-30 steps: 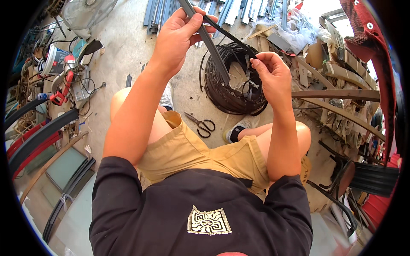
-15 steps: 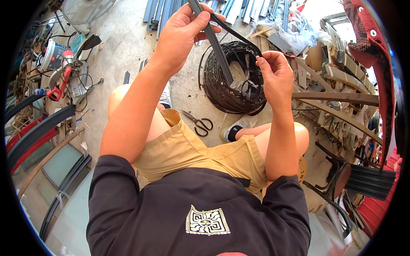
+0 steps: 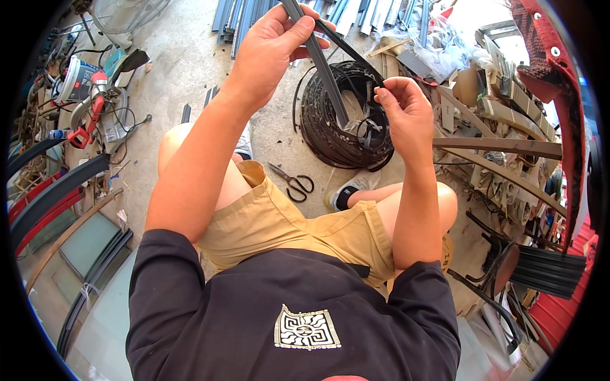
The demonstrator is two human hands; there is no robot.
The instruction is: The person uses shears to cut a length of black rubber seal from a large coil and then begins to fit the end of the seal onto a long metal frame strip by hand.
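Observation:
My left hand (image 3: 277,41) is closed round a dark grey channel bar (image 3: 326,73), which slants down to the right over the coil. A thin black rubber strip (image 3: 349,49) runs from beside that hand down to my right hand (image 3: 406,108), whose thumb and fingertips pinch it. Beneath both hands a large coil of black strip (image 3: 318,140) lies on the floor, its hollow middle partly covered by the bar. A pair of scissors (image 3: 292,183) with black handles lies between my legs, away from either hand.
Long grey-blue profiles (image 3: 254,19) lie on the floor ahead. At the left are a white bucket (image 3: 77,79), a red-handled power tool (image 3: 94,114) and a fan (image 3: 127,13). Scrap strips and boards (image 3: 508,114) pile up on the right, near a small stool (image 3: 506,267).
My right hand has shifted very slightly left along with the strip. The left hand keeps its hold on the bar; the whole view has drifted a little.

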